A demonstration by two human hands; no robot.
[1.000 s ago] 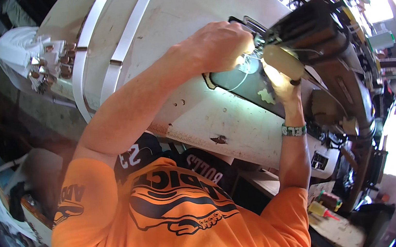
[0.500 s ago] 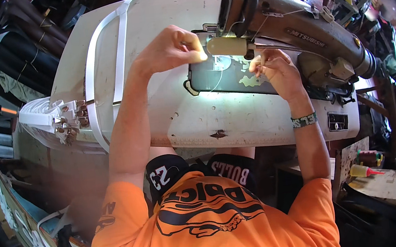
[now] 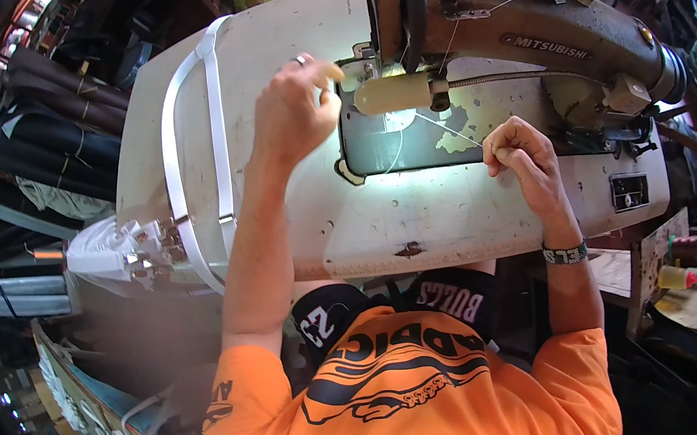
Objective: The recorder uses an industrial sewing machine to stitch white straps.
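Observation:
My right hand (image 3: 522,159) is closed on a white thread (image 3: 452,133), which runs straight from the lit needle plate area of a brown sewing machine (image 3: 516,31) to my fingers. Left of the machine head, my left hand (image 3: 295,112) is raised over the table with thumb and index finger apart and nothing visible between them. A cream-coloured lamp (image 3: 393,94) sits between my hands and hides the needle area. Another loose thread end curves over the dark machine bed (image 3: 367,157).
The white sewing table (image 3: 316,234) carries a long white strap loop (image 3: 220,137) on its left. A bundle of white straps with metal clips (image 3: 141,248) hangs at the left edge. Dark rolls (image 3: 56,139) stand beyond; a small bottle with a red tip (image 3: 678,277) is at lower right.
My right hand has moved away from the lamp toward the near right, drawing the thread straight. My left hand has shifted back from the lamp and its pinch has loosened. The view has shifted slightly.

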